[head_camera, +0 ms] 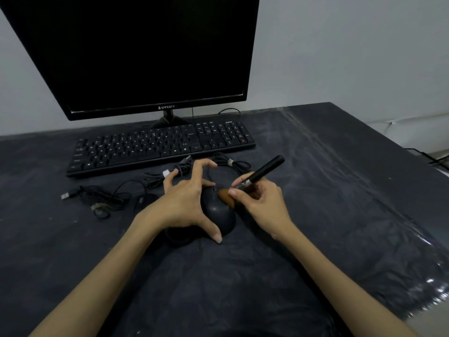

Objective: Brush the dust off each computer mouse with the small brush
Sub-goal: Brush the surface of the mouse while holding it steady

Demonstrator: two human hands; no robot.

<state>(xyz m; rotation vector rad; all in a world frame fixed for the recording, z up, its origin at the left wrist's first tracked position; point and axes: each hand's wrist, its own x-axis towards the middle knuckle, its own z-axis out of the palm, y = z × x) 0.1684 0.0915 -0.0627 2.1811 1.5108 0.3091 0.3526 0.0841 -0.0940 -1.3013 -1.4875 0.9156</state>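
Here the black mouse (220,211) is steadied on the table (340,190) by the left hand (187,203), whose fingers are spread apart and arched over it, the thumb set against its near end and the fingertips reaching past its far end. The small brush (257,177) is pinched by the right hand (261,203), thumb and fingers clamped round the shiny neck of the handle. The brown bristles are laid on the mouse's far right shoulder, just beside the buttons. The long axis of the mouse runs from near to far, tilted slightly left at the far end, while the brush handle slants up and away to the far right. The next strokes are judged to run along that axis, from the right hand's side. A second mouse (178,237) is partly hidden under the left wrist, and cables (109,198) lie to the left, near the keyboard (158,147).
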